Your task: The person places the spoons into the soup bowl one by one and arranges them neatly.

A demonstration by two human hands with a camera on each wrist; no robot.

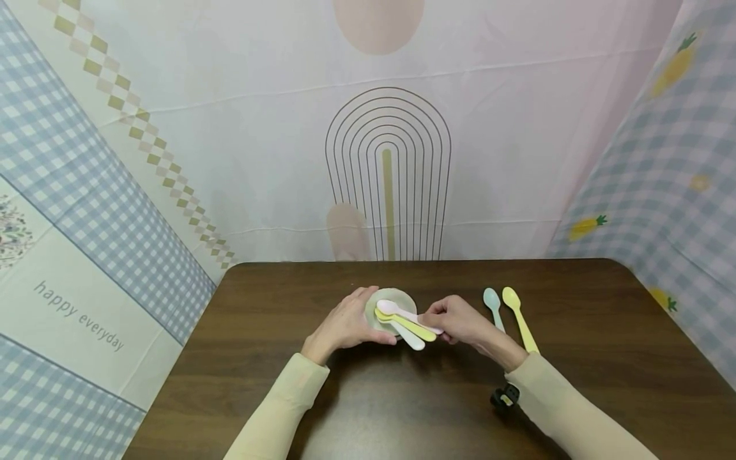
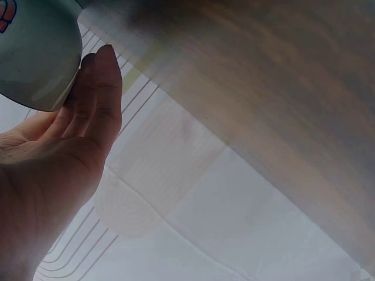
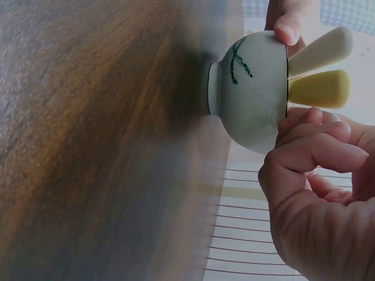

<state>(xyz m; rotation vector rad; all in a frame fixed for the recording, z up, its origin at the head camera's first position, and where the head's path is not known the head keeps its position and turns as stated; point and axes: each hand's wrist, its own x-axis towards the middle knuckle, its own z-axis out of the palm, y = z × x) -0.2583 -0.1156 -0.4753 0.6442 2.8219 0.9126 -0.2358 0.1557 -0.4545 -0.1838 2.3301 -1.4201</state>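
A small pale bowl stands upright on the table; the right wrist view shows a dark green pattern on the bowl. My left hand holds its left side, fingers behind and thumb in front, as the left wrist view partly shows with the hand. Inside lean a yellow spoon and a white spoon, handles over the near-right rim. Between thumb and fingers, my right hand pinches the handle of a pale pink spoon, its head over the bowl. Folded fingers of that hand hide this handle in the right wrist view.
Right of the bowl lie a light blue spoon and another yellow spoon, both partly behind my right forearm. A patterned cloth hangs behind the brown table's far edge.
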